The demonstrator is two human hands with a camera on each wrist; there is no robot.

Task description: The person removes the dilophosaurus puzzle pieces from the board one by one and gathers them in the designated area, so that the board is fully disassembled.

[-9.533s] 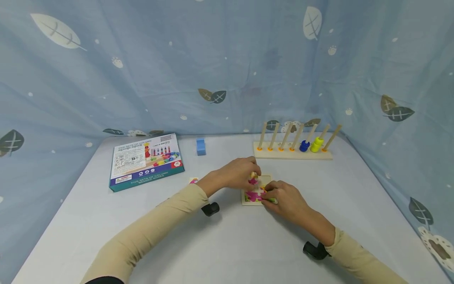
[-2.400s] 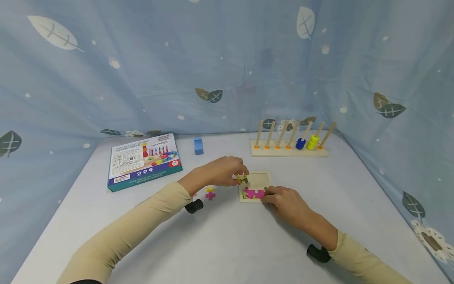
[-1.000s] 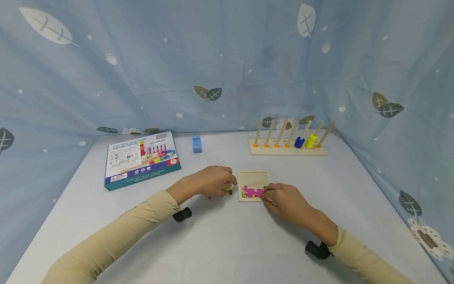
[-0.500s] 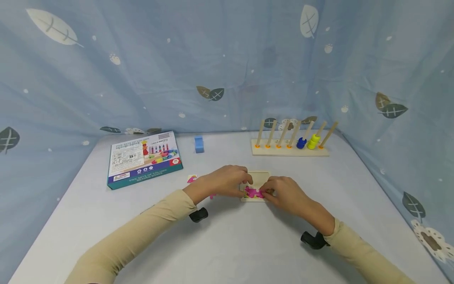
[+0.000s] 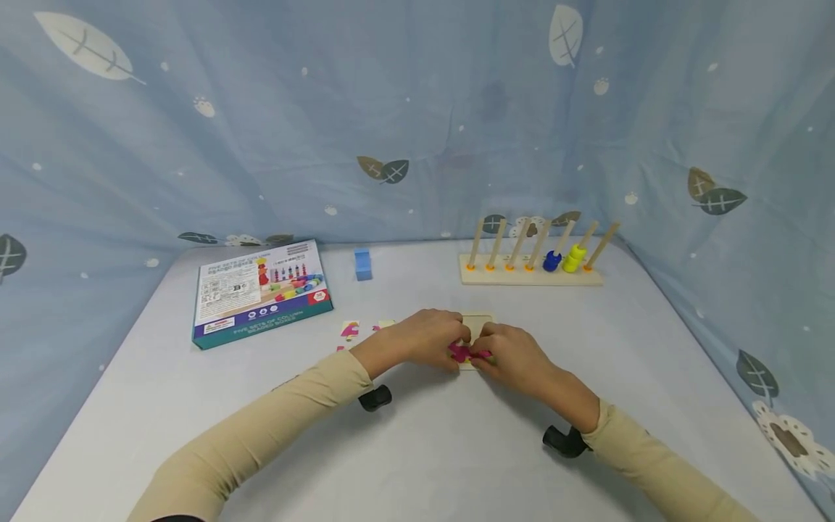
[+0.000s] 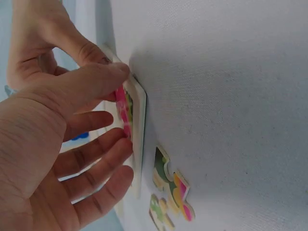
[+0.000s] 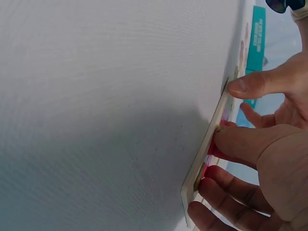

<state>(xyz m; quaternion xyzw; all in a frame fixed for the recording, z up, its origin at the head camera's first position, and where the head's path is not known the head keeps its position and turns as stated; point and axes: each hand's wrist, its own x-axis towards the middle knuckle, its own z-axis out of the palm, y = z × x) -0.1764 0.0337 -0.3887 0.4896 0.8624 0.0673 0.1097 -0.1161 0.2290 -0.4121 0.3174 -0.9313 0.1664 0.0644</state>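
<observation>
In the head view, a shallow wooden puzzle tray (image 5: 478,318) lies mid-table, with pink jigsaw pieces (image 5: 459,352) along its near side. My right hand (image 5: 518,360) pinches a pink puzzle piece (image 5: 483,354), tilted up at the tray's right part. At the tray's left side is my left hand (image 5: 427,339); in the left wrist view its thumb (image 6: 113,72) touches by the near rim while the other fingers stay loosely bent over the pieces. A green, yellow and pink piece (image 6: 180,195) lies on the table beside the tray.
More loose puzzle pieces (image 5: 350,330) lie left of the tray, partly hidden by my left forearm. Behind stand a blue block (image 5: 362,264) and a peg board (image 5: 531,278) with blue and yellow beads. A flat toy box (image 5: 261,293) lies back left.
Earlier my left hand carried a yellow-green piece from the tray to the table on the left, then came back bare. My right hand moved left and lifted a pink piece's edge.
</observation>
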